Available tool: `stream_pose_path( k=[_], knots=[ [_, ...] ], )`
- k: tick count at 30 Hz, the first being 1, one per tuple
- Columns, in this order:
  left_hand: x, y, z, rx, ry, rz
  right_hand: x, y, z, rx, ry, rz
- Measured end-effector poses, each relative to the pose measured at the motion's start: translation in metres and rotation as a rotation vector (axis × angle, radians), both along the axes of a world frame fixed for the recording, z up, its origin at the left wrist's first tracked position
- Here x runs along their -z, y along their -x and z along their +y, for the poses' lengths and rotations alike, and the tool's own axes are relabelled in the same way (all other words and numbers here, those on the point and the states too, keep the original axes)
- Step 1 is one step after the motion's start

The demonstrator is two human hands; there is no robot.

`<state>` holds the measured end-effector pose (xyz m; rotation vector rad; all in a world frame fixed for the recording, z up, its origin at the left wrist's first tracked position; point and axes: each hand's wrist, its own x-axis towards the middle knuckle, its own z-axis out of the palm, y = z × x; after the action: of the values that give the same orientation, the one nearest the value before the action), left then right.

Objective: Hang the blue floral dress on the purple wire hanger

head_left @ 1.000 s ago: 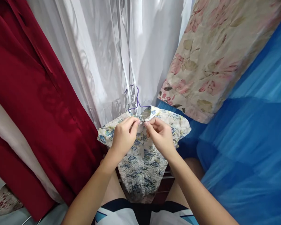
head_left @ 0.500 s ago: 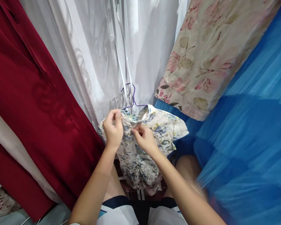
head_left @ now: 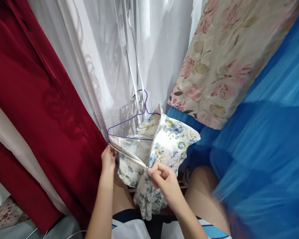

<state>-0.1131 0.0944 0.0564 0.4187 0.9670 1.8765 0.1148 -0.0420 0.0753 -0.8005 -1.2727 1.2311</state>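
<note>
A white garment with a blue and yellow floral print (head_left: 175,132) hangs by its right shoulder from a purple wire hanger (head_left: 124,122). Its left shoulder is off the hanger and its neckline gapes wide, so the hanger's left arm and bottom bar are bare. My left hand (head_left: 108,158) is closed on the garment's left edge, just below the hanger's left corner; its fingertips are partly hidden. With thumb and fingers, my right hand (head_left: 161,174) pinches the fabric at the bottom of the neck opening. The garment's lower part dangles bunched between my knees.
Dark red cloth (head_left: 62,109) drapes on the left and white curtain-like fabric (head_left: 161,49) behind. To the right hang a pink floral cloth (head_left: 214,73) and blue gauzy fabric (head_left: 264,142). White straps (head_left: 132,49) run down to the hanger hook.
My left hand has moved left and down, drawing the garment's left shoulder off the hanger and opening the neckline. My right hand has moved lower, still pinching the fabric.
</note>
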Motion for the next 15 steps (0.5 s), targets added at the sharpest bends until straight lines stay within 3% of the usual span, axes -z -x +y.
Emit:
stream_pose_path(
  k=[3, 6, 9, 11, 15],
  knots=[
    [0.042, -0.04, -0.029, 0.109, 0.053, -0.022, 0.025, -0.021, 0.003, 0.135, 0.048, 0.081],
    [0.053, -0.079, -0.059, 0.286, -0.005, -0.036, 0.051, -0.053, 0.017, 0.373, 0.099, 0.178],
    [0.036, -0.106, -0.084, 0.437, -0.18, 0.004, 0.076, -0.081, 0.032, 0.637, 0.166, 0.314],
    [0.021, -0.118, -0.098, 0.491, -0.287, 0.069, 0.089, -0.091, 0.036, 0.737, 0.188, 0.356],
    [-0.001, -0.134, -0.123, 0.535, -0.361, 0.295, 0.097, -0.093, 0.031, 0.94, 0.1, 0.352]
  ],
)
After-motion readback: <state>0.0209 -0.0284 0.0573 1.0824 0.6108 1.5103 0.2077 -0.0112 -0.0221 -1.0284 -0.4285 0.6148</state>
